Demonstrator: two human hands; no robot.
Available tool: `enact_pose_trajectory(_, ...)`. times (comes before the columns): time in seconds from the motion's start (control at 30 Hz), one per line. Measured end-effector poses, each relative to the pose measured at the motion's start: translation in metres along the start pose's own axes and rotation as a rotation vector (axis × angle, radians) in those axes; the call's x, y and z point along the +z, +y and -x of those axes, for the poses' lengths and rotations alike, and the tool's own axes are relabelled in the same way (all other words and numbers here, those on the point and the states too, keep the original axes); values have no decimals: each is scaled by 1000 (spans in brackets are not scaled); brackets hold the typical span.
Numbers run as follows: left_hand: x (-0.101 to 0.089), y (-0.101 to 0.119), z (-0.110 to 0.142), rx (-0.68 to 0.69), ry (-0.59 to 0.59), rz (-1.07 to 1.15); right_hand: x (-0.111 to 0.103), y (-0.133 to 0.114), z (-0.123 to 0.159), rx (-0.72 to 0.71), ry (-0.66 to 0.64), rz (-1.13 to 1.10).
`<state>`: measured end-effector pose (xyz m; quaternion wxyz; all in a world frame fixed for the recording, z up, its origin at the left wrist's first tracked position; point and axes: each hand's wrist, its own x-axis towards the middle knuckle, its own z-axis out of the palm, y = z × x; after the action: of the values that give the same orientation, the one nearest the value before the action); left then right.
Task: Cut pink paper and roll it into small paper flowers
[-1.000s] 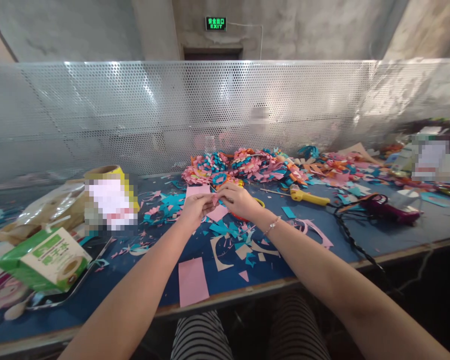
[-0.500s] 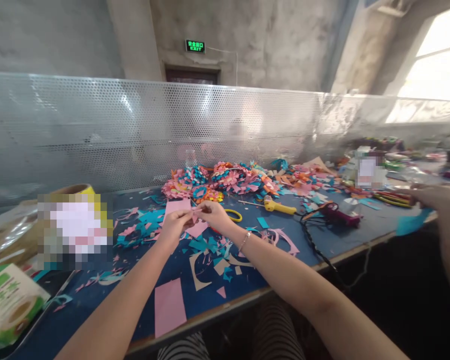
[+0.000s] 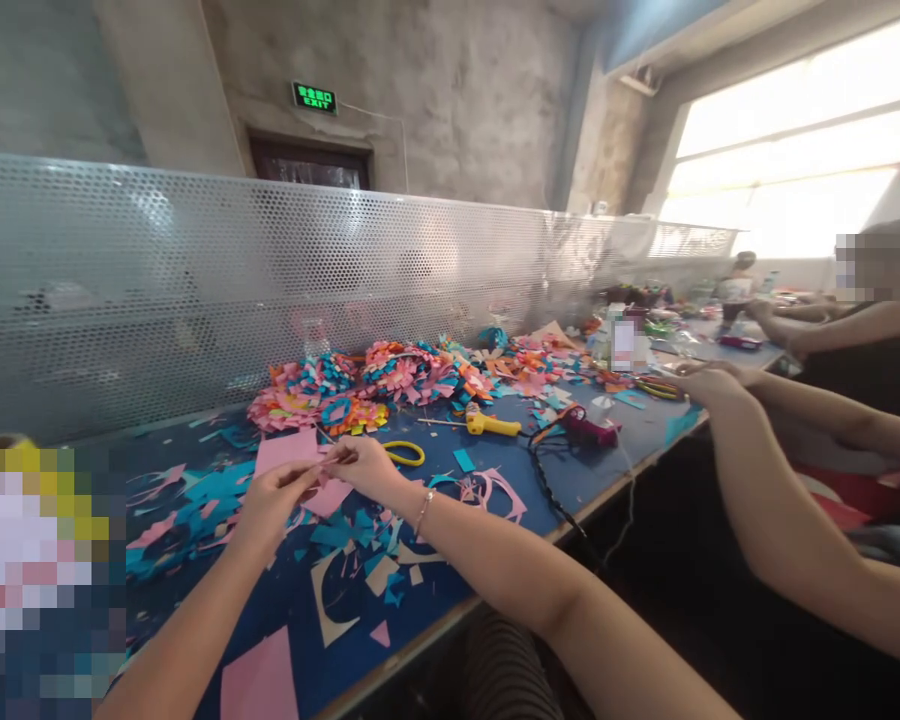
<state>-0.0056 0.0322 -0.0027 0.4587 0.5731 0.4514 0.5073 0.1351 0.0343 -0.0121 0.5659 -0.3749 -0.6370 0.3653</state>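
Both my hands meet above the blue table (image 3: 487, 520), pinching one small pink paper piece (image 3: 328, 494) between their fingertips. My left hand (image 3: 274, 495) is closed on its left side, and my right hand (image 3: 367, 467), with a thin bracelet at the wrist, is closed on its right side. A larger pink sheet (image 3: 285, 450) lies flat just behind my hands. Blue, pink and beige paper scraps (image 3: 360, 560) litter the table under my wrists. Yellow-handled scissors (image 3: 401, 455) lie just right of my right hand.
A heap of folded paper flowers (image 3: 390, 375) sits by the perforated metal screen (image 3: 270, 270). A yellow glue gun (image 3: 491, 424), a dark red tool (image 3: 589, 430) and a black cord lie to the right. Another person's hand (image 3: 709, 385) and forearms reach in there.
The view has swung to the right, bringing a bright window and another person's arms into sight. My hands keep the same pinch on the pink piece.
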Motion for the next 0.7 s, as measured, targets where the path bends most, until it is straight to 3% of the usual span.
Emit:
enact_pose_trajectory(0.37, 1, 1, -1, -78, 10, 104, 0, 2, -2, 42, -53, -71)
enact_pose_trajectory(0.53, 0, 1, 0, -155, -30, 136, -2, 2, -1, -49, -34, 189)
enact_pose_trajectory(0.7, -2, 0, 1, -91, -81, 65, -5, -1, 3, -188, -79, 370)
